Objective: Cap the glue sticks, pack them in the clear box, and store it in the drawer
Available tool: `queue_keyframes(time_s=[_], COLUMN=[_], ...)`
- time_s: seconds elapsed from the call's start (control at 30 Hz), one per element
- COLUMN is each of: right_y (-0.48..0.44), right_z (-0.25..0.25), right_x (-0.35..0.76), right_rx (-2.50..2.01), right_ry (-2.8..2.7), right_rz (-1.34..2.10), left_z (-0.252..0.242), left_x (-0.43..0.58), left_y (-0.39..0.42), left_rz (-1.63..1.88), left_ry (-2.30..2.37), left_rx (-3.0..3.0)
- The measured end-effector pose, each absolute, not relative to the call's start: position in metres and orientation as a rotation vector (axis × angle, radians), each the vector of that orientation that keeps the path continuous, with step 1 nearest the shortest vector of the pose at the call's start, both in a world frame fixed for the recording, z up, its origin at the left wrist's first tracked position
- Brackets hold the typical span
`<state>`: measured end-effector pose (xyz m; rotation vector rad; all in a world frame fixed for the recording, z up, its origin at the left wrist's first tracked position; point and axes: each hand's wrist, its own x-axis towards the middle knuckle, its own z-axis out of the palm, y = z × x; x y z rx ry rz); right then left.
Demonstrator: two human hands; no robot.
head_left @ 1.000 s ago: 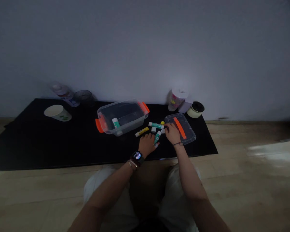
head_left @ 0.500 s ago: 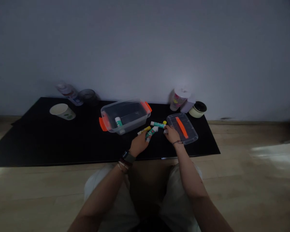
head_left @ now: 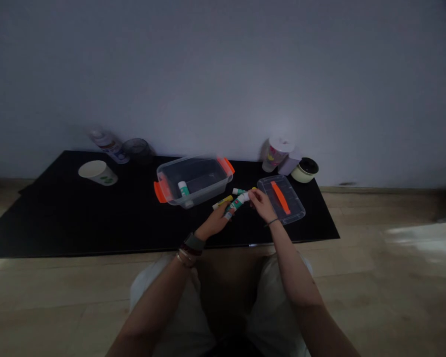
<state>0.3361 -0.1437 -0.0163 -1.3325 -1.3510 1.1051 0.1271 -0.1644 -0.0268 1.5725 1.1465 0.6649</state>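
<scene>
Two hands meet on one glue stick

The green glue stick [head_left: 238, 203] is held at a slant over the front half of the bench [head_left: 107, 218], right of its middle. From where I stand, its lower end sits in the left hand [head_left: 214, 222], that grip wrapped round the barrel, with the green label showing beyond the fingers. The white upper end points away toward the far-right corner. There the right hand [head_left: 262, 205] meets it, that grip narrow, thumb and fingers pinched at the white tip (whether they hold a separate cap, I can't make out).

A yellow glue stick [head_left: 222, 202] lies just beyond the left fingers; I can't tell if they touch it. A second green stick [head_left: 238, 191] lies behind the held one, partly hidden, with a small yellow piece [head_left: 254, 188] near its right end.

Toward the middle of the far edge stands the clear box [head_left: 212, 192] with orange clips, one more glue stick [head_left: 183, 189] lying inside at its left end. The clear lid [head_left: 289, 195], orange handle up, lies flat near the right edge, just beside the right hand. A cream pot [head_left: 304, 174] occupies the far-right corner; a paper cup [head_left: 96, 174] stands toward the far-left corner, with a bottle [head_left: 110, 146] behind it by the wall.
</scene>
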Motion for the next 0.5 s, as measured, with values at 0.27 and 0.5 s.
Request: queue_keyframes(time_s=[0.27,0.5], right_y=[-0.148,-0.157], right_z=[-0.018,-0.007], right_x=[0.334,0.328], right_rx=[-1.214,-1.275], right_ry=[-1.463,-1.618], right_rz=[1.139,0.956], left_z=[-0.021,-0.016], left_x=[0.118,0.122], left_y=[-0.161,-0.167], left_rz=[0.563,0.546], left_ry=[0.972,0.863], left_rx=[1.403,1.342])
